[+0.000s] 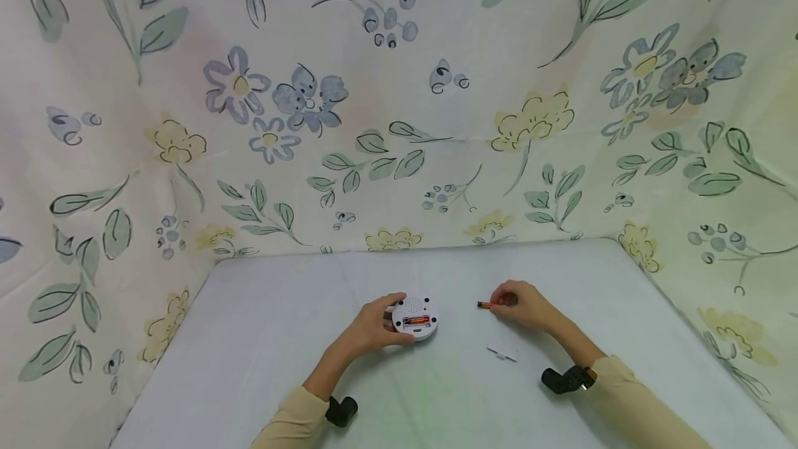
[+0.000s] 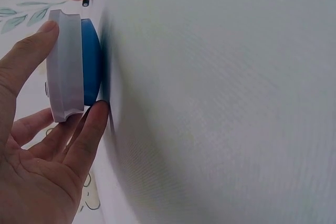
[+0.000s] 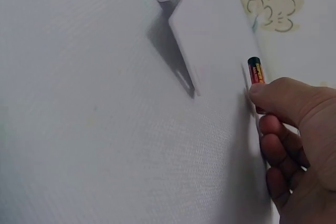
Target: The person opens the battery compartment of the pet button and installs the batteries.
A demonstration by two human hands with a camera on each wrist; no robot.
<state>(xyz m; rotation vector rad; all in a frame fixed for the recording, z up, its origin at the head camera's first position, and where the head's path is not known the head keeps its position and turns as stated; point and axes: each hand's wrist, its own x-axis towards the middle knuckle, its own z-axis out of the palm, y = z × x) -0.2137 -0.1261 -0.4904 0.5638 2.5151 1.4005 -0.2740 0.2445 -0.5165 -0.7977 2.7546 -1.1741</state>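
My left hand (image 1: 371,324) grips a round white device (image 1: 406,305) by its rim, with thumb and fingers on opposite edges. The device lies with its speaker holes and small dark feet facing up. In its uncovered battery compartment, an orange-red battery (image 1: 416,321) shows. From the side, in the left wrist view, a blue part (image 2: 91,61) appears beneath the white body. To the right, my right hand (image 1: 525,305) pinches a small red and black battery (image 3: 255,71) between thumb and index finger, low over the table. Its other fingers are curled.
A small white battery cover (image 3: 195,35) lies on the table near my right hand, on the side toward me. White cloth covers the table (image 1: 262,366). Behind it and at its sides hangs a flower-patterned cloth (image 1: 386,102).
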